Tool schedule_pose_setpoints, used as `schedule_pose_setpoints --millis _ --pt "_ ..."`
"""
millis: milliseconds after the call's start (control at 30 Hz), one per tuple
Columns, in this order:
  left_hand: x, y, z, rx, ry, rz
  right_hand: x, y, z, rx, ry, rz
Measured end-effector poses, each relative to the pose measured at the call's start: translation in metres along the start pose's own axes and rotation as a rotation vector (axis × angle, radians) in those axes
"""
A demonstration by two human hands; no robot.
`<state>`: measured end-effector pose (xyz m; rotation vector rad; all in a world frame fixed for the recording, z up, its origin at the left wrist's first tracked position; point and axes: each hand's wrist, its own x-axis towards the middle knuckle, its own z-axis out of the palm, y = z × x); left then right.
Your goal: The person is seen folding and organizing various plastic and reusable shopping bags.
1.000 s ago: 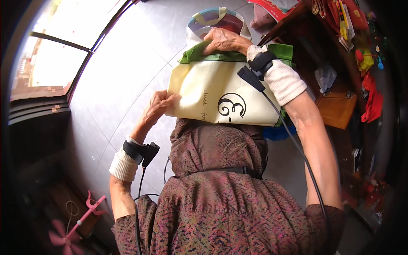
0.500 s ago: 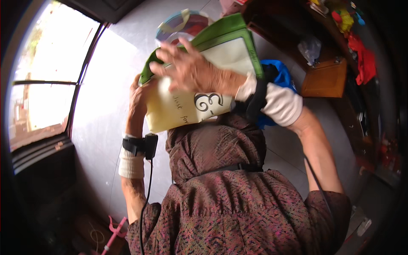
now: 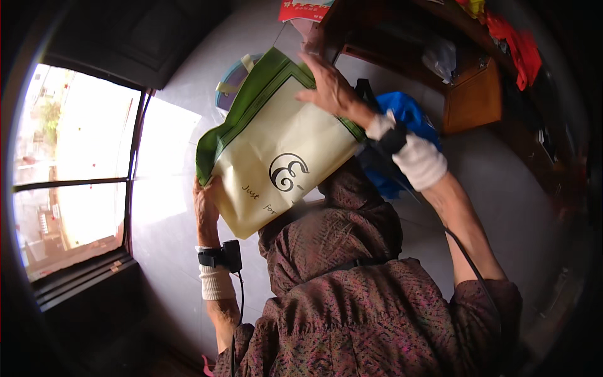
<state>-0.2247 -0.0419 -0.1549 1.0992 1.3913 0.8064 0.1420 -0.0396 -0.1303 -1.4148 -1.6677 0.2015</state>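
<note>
A cream tote bag (image 3: pixel 317 135) with a green border and dark lettering lies tilted above my lap, its upper right corner raised. My left hand (image 3: pixel 206 201) is closed on the bag's left edge, thumb on the front and the other fingers mostly hidden behind it. Over the upper right part of the bag, my right hand (image 3: pixel 333 91) is open with its fingers spread, at or just above the green border. Whether its palm touches the fabric I cannot tell. Patterned dark clothing (image 3: pixel 339 232) covers my knees below the bag.
Behind the bag stands a round blue-purple tub (image 3: pixel 232 78) with a pale handle. A blue bag (image 3: pixel 405 113) sits by my right wrist. Farther right are a wooden cabinet door (image 3: pixel 474 100), a clear plastic bag (image 3: pixel 440 61) and red cloth (image 3: pixel 518 53). A bright window (image 3: pixel 81 144) is at the left.
The bag has turned, its right side rising and its lower left corner dropping. My right hand has moved from the bag's left-middle to its upper right. The left hand keeps its hold.
</note>
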Motion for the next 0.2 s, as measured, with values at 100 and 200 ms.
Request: schedule_pose_setpoints --millis 100,200 --pt "0.010 -0.007 0.001 -0.174 -0.138 0.035 0.042 0.021 -0.001 0.076 -0.244 0.229" --pt "0.012 -0.010 -0.010 -0.100 -0.103 0.020 0.047 0.003 -0.006 0.279 -0.559 0.200"
